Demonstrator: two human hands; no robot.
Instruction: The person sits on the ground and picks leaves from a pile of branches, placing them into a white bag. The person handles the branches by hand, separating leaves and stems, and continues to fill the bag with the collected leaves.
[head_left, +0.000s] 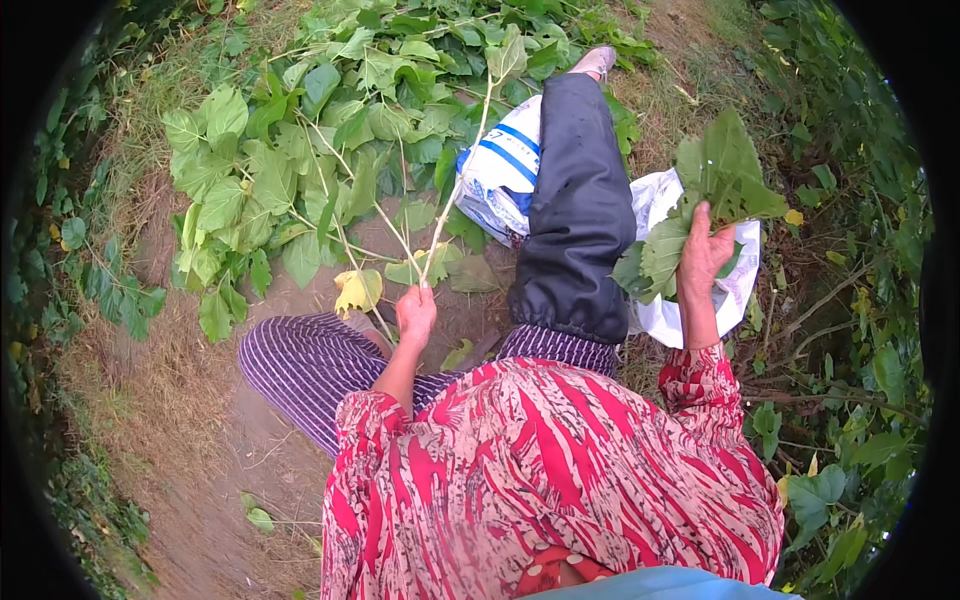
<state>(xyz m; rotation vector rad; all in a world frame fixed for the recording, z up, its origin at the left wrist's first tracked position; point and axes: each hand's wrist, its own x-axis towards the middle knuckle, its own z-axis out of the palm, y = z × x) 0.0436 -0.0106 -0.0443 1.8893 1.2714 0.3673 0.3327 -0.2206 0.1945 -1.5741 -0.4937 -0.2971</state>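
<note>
My left hand (416, 311) is closed around the lower ends of several thin leafy branches (457, 187). One of these stems is nearly bare, with a single leaf at its tip; others fan out to the left and still carry broad green leaves (262, 176). On the right, my right hand (705, 251) grips a bunch of picked leaves (724, 169), some with small holes. It is held up over an open white plastic sack (739, 292), which lies beside my outstretched leg. What the sack contains is mostly hidden.
A large heap of leafy cuttings (420, 67) covers the ground ahead. A white sack with blue stripes (502, 165) lies against my leg in its dark cover (577, 202). Bushes (862, 360) border the right side. One yellow leaf (358, 291) is near my left hand.
</note>
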